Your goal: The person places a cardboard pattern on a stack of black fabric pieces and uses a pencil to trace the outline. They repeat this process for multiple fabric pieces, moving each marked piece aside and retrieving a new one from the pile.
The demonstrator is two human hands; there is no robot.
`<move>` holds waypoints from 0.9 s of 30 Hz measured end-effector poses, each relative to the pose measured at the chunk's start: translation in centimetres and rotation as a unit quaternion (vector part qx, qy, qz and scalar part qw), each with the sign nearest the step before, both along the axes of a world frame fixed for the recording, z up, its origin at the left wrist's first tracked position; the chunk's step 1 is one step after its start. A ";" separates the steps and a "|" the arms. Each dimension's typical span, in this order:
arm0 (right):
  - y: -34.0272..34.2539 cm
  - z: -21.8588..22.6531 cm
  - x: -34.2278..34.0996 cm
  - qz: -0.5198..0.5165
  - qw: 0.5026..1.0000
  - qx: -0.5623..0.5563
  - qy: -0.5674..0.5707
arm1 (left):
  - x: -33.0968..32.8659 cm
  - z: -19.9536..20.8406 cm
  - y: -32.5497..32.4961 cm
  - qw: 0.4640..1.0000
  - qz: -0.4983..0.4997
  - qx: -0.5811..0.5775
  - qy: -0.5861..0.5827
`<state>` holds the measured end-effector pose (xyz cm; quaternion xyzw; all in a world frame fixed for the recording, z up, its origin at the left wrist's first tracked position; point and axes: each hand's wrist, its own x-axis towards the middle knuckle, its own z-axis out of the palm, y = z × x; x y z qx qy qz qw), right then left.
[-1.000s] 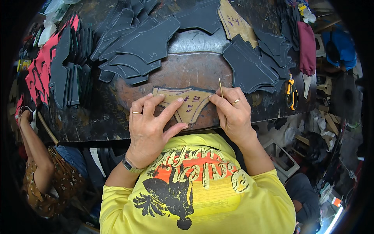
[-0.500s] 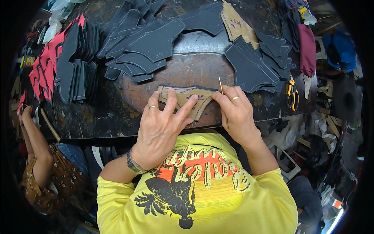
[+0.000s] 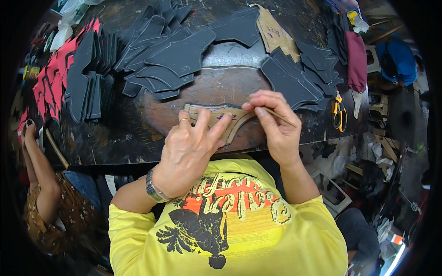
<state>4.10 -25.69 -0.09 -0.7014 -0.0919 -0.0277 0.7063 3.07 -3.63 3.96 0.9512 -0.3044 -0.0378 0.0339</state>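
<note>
A brown cardboard pattern piece (image 3: 235,120) with a curved edge and pen marks lies on a dark piece near the table's front edge. My left hand (image 3: 191,142) rests on it with its fingers spread, pressing it down. Over the pattern's right end, my right hand (image 3: 278,126) pinches a thin pen-like stick (image 3: 283,118). The stick slants down to the right across the palm side; its other end is hidden by my fingers. A dark rim of the piece underneath (image 3: 216,105) shows along the pattern's far edge.
Dark grey cut pieces (image 3: 179,53) are heaped at the far left, more (image 3: 290,78) at the right by another cardboard pattern (image 3: 276,34). Red pieces (image 3: 57,76) stand far left. Yellow-black nippers (image 3: 339,112) lie at the right edge. Another person (image 3: 50,198) is at the left.
My right hand has turned and risen slightly. The stick, upright before, now slants down to the right. My left hand keeps its place on the pattern.
</note>
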 end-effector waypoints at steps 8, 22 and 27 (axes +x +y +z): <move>1.6 -1.8 -0.4 -0.010 0.992 -0.125 -0.011 | 0.3 0.1 0.1 1.000 -0.002 0.003 0.001; 2.1 -1.5 0.7 0.011 0.971 -0.214 -0.103 | 0.5 0.2 0.0 0.999 0.026 -0.022 0.037; 2.1 -0.9 0.8 0.024 0.965 -0.233 -0.121 | 0.8 0.3 0.0 0.998 0.026 -0.037 0.048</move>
